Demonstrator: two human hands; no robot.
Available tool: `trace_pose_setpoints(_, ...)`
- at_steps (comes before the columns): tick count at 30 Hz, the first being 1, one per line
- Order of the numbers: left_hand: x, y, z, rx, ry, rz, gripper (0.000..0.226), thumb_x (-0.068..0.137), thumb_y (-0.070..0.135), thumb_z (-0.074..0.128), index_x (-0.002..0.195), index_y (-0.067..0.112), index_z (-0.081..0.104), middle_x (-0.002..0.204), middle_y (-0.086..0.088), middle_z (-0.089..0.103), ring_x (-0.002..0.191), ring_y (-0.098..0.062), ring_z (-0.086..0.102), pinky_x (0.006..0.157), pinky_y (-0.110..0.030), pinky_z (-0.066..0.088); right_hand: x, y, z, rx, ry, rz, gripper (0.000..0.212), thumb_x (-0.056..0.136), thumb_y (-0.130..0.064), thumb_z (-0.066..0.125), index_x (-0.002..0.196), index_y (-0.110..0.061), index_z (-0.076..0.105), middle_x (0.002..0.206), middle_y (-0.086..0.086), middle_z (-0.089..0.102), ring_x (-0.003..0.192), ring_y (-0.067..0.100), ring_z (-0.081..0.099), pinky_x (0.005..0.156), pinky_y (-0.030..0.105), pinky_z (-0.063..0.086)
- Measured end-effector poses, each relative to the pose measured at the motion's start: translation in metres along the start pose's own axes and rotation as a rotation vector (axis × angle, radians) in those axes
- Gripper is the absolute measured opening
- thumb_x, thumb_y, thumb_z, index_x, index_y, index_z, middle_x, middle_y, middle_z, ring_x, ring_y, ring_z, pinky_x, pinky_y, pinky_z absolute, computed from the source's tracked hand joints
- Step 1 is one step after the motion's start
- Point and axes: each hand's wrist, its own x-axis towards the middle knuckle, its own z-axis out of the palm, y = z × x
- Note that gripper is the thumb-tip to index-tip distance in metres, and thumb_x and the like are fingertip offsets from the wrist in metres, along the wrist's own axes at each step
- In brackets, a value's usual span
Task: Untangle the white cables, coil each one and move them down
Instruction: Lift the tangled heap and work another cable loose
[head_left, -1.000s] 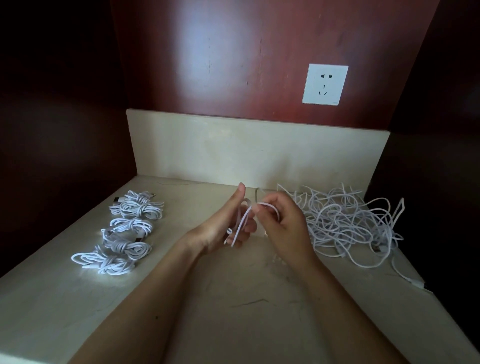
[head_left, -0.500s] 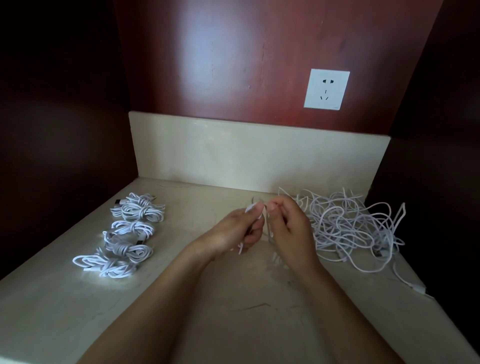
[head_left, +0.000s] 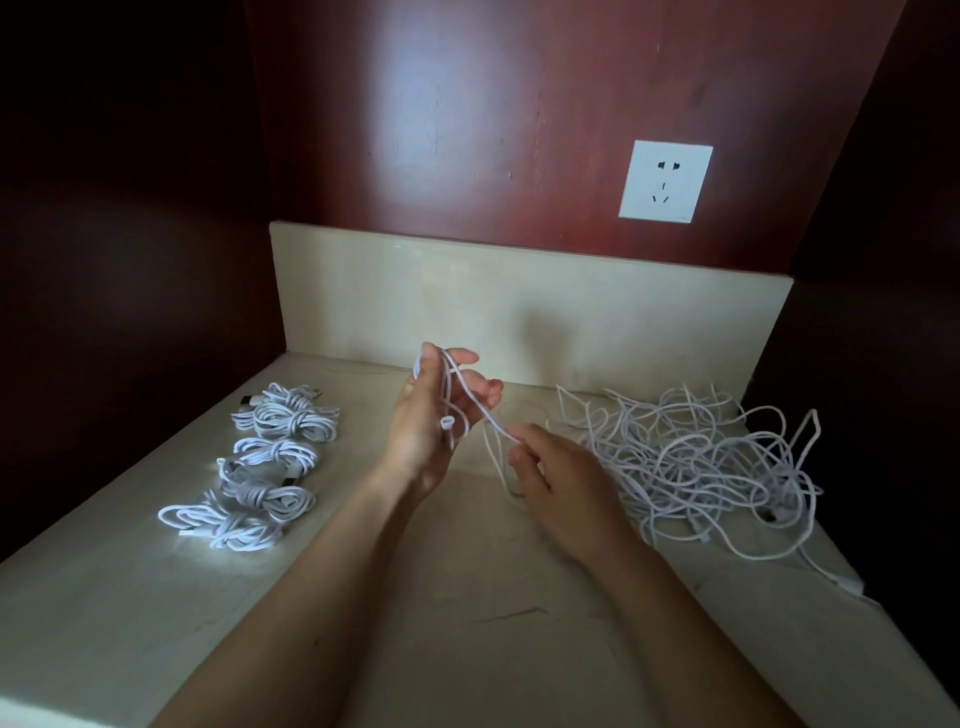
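A white cable (head_left: 470, 402) is looped over my left hand (head_left: 434, 421), which is raised above the counter with its fingers spread and the loops hung around them. The cable's plug end dangles by the palm. From there the cable slants down to my right hand (head_left: 556, 470), which pinches it between thumb and fingers just right of centre. The strand trails on toward a loose tangle of white cables (head_left: 701, 457) spread over the right side of the counter. Several coiled white cables (head_left: 270, 462) lie in a row on the left.
The beige stone counter (head_left: 467, 623) sits in a dark wooden niche with walls close on both sides. A stone backsplash (head_left: 519, 306) runs along the back, with a white wall socket (head_left: 666, 182) above it. One cable end (head_left: 847, 584) hangs near the counter's right edge.
My left hand has risen and spread, with cable loops now around its fingers. My right hand has moved down and to the right, drawing the strand away from the left hand.
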Motion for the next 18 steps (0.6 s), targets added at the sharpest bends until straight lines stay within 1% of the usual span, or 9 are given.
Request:
trace_pose_setpoints(1, 0.0, 0.001, 0.001, -0.08, -0.008, -0.022, 0.045, 0.105, 0.044, 0.025, 0.083, 0.015, 0.053, 0.054, 0.004, 0.051, 0.053, -0.013, 0.056, 0.072, -0.031, 0.056, 0.0, 0.002, 0.001, -0.023, -0.036, 0.005, 0.029, 0.097, -0.031, 0.041, 0.112, -0.022, 0.063, 0.092, 0.003, 0.068, 0.083, 0.022, 0.06, 0.067, 0.031, 0.038)
trace_pose_setpoints(2, 0.0, 0.002, 0.001, -0.134, -0.013, -0.043, 0.044, 0.104, 0.045, 0.025, 0.078, 0.018, 0.047, 0.049, 0.007, 0.041, 0.044, -0.009, 0.046, 0.063, -0.027, 0.053, 0.0, 0.005, 0.002, -0.05, -0.082, 0.01, 0.028, 0.097, -0.032, 0.041, 0.109, -0.021, 0.064, 0.091, 0.004, 0.067, 0.084, 0.024, 0.06, 0.069, 0.033, 0.039)
trace_pose_setpoints(4, 0.001, 0.004, -0.001, -0.203, -0.016, -0.074, 0.044, 0.104, 0.049, 0.024, 0.072, 0.022, 0.037, 0.046, 0.01, 0.028, 0.035, -0.004, 0.026, 0.046, -0.019, 0.034, -0.001, 0.011, 0.002, -0.095, -0.183, 0.034, 0.027, 0.1, -0.033, 0.042, 0.107, -0.02, 0.065, 0.097, 0.004, 0.068, 0.091, 0.025, 0.06, 0.076, 0.034, 0.041)
trace_pose_setpoints(5, 0.002, 0.005, -0.003, -0.245, -0.019, -0.084, 0.044, 0.103, 0.05, 0.024, 0.07, 0.023, 0.035, 0.045, 0.011, 0.025, 0.034, -0.003, 0.022, 0.042, -0.018, 0.025, -0.001, 0.013, 0.001, -0.103, -0.216, 0.052, 0.026, 0.1, -0.033, 0.044, 0.109, -0.021, 0.065, 0.102, 0.002, 0.068, 0.095, 0.025, 0.058, 0.08, 0.034, 0.039)
trace_pose_setpoints(7, 0.005, 0.008, -0.006, -0.319, -0.02, -0.09, 0.045, 0.102, 0.052, 0.025, 0.069, 0.023, 0.034, 0.044, 0.01, 0.023, 0.032, -0.002, 0.02, 0.038, -0.018, 0.015, 0.0, 0.016, 0.0, -0.11, -0.237, 0.076, 0.026, 0.099, -0.036, 0.045, 0.105, -0.023, 0.066, 0.103, 0.0, 0.068, 0.097, 0.025, 0.055, 0.081, 0.035, 0.039)
trace_pose_setpoints(9, 0.007, 0.009, -0.009, -0.322, 0.023, -0.087, 0.045, 0.102, 0.052, 0.027, 0.068, 0.024, 0.035, 0.044, 0.01, 0.022, 0.031, -0.002, 0.019, 0.034, -0.017, 0.013, 0.002, 0.018, -0.003, -0.067, -0.19, 0.084, 0.031, 0.093, -0.043, 0.041, 0.093, -0.023, 0.065, 0.092, 0.0, 0.066, 0.093, 0.024, 0.055, 0.081, 0.038, 0.044)
trace_pose_setpoints(11, 0.011, 0.008, -0.012, -0.301, 0.095, -0.097, 0.043, 0.102, 0.051, 0.029, 0.069, 0.024, 0.035, 0.045, 0.01, 0.022, 0.031, -0.003, 0.019, 0.031, -0.017, 0.014, 0.003, 0.02, -0.007, 0.038, -0.076, 0.092, 0.031, 0.09, -0.044, 0.042, 0.086, -0.02, 0.062, 0.084, -0.001, 0.061, 0.087, 0.021, 0.054, 0.078, 0.04, 0.045)
trace_pose_setpoints(15, 0.014, 0.0, -0.022, -0.275, 0.193, -0.202, 0.04, 0.102, 0.046, 0.036, 0.07, 0.022, 0.036, 0.046, 0.009, 0.026, 0.032, -0.004, 0.022, 0.03, -0.016, 0.015, 0.006, 0.016, -0.017, 0.088, 0.102, 0.002, 0.03, 0.095, -0.039, 0.04, 0.09, -0.016, 0.059, 0.09, -0.003, 0.055, 0.084, 0.016, 0.053, 0.076, 0.037, 0.044)
trace_pose_setpoints(18, 0.012, -0.003, -0.022, -0.183, 0.126, -0.385, 0.039, 0.103, 0.042, 0.037, 0.07, 0.022, 0.034, 0.043, 0.008, 0.03, 0.029, -0.002, 0.025, 0.033, -0.015, 0.013, 0.007, 0.008, -0.021, 0.081, 0.156, -0.057, 0.026, 0.097, -0.035, 0.041, 0.094, -0.018, 0.061, 0.092, -0.004, 0.057, 0.084, 0.017, 0.055, 0.075, 0.035, 0.044)
